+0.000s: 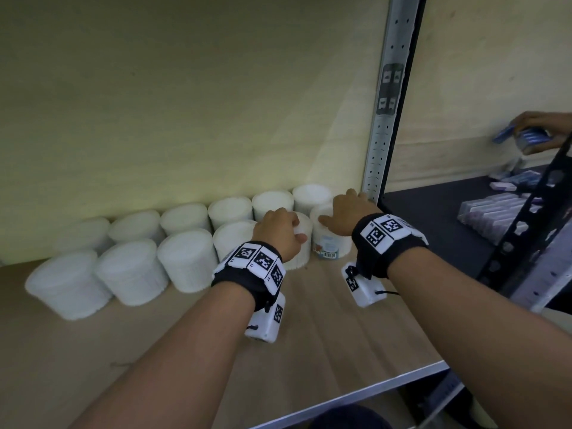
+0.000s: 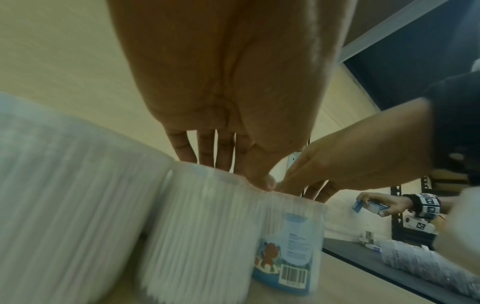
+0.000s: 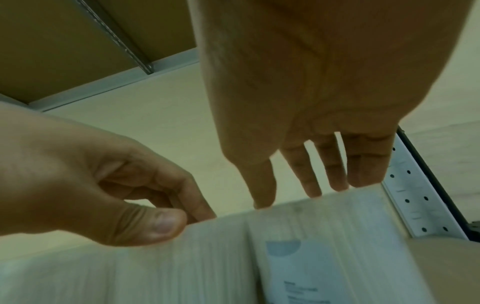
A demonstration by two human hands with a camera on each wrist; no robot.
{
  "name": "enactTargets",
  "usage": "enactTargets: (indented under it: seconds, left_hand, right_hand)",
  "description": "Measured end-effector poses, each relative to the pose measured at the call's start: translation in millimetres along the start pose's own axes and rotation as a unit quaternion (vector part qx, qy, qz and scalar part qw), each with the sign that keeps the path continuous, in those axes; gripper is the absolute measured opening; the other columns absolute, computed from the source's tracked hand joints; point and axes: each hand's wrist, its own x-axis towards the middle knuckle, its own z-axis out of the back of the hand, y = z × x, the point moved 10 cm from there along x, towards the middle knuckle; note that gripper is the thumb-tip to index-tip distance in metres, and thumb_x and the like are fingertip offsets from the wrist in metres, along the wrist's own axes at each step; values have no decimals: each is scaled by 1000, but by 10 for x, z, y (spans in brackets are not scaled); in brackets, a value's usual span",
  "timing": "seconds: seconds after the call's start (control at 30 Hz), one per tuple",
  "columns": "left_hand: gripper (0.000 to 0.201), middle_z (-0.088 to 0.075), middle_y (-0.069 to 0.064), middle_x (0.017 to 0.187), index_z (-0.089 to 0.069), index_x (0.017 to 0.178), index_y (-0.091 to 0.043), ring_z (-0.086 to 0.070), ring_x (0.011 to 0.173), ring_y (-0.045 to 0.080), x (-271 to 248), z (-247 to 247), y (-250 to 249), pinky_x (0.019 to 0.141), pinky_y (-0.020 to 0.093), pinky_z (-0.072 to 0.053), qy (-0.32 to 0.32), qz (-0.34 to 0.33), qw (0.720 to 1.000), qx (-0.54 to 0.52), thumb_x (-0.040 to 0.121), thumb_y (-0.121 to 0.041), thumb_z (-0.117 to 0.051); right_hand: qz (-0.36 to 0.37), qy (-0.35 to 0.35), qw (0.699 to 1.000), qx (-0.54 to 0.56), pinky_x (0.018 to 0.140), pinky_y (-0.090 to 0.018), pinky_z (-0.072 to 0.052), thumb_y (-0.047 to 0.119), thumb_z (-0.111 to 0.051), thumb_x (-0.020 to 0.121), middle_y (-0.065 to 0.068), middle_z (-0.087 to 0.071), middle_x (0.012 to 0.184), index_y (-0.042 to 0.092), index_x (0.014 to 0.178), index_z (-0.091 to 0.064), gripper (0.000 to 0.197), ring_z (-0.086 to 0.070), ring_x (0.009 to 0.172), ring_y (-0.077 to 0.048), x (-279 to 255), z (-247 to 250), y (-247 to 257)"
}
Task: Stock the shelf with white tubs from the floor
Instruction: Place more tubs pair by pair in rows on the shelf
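Note:
Two rows of white tubs (image 1: 130, 270) stand on the wooden shelf (image 1: 325, 335) against the back wall. My left hand (image 1: 297, 233) reaches down over the top of a plain white tub (image 1: 301, 258) in the front row, fingers curled behind its lid and thumb on the near rim (image 2: 262, 183). Just to the right, my right hand (image 1: 337, 212) spans the top of a labelled tub (image 1: 328, 246) with a barcode (image 2: 292, 275). Its thumb is at the near edge and its fingers (image 3: 363, 174) over the far edge. Both tubs sit on the board, side by side.
A perforated metal upright (image 1: 380, 150) stands right beside the labelled tub. The shelf's metal front edge (image 1: 371, 385) runs below my forearms. Beyond the upright, another person's hand (image 1: 532, 131) holds blue packs above a dark shelf with stacked packets (image 1: 495, 212).

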Motion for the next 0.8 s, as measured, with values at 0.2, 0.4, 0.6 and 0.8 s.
enactTargets:
  seconds: [0.2,0.4,0.6,0.8]
  left_hand:
    - [41,-55,8,127,-56,125,-11,-51,120,27,2,0,4,99,44,-45,-1,0,1000,-3,89,-29,-61]
    - [41,-54,7,128,-56,125,-12,-50,121,26,-2,-2,11,100,44,-44,0,4,1000,-8,89,-29,-61]
    - [40,-53,7,128,-55,125,-12,-50,120,26,2,-17,13,100,44,-44,4,6,1000,-7,90,-30,-60]
    - [39,-53,8,127,-55,126,-13,-48,120,27,-9,-17,9,100,44,-43,2,1,1000,0,90,-30,-59]
  right_hand:
    - [12,-11,1000,-16,104,-42,-35,48,-45,94,-17,-39,140,6,132,-48,57,-36,132,-35,1,-5,20]
    - [22,3,1000,-22,101,-41,-38,47,-46,94,-14,-44,137,7,133,-48,55,-39,129,-33,22,-14,32]
    - [47,43,998,10,110,-36,-33,22,-48,96,-7,-37,150,15,143,-40,48,-38,137,-26,32,-48,36]
    - [54,57,992,96,111,-32,-34,8,-48,92,-2,-33,152,23,142,-41,53,-35,139,-23,66,-80,28]
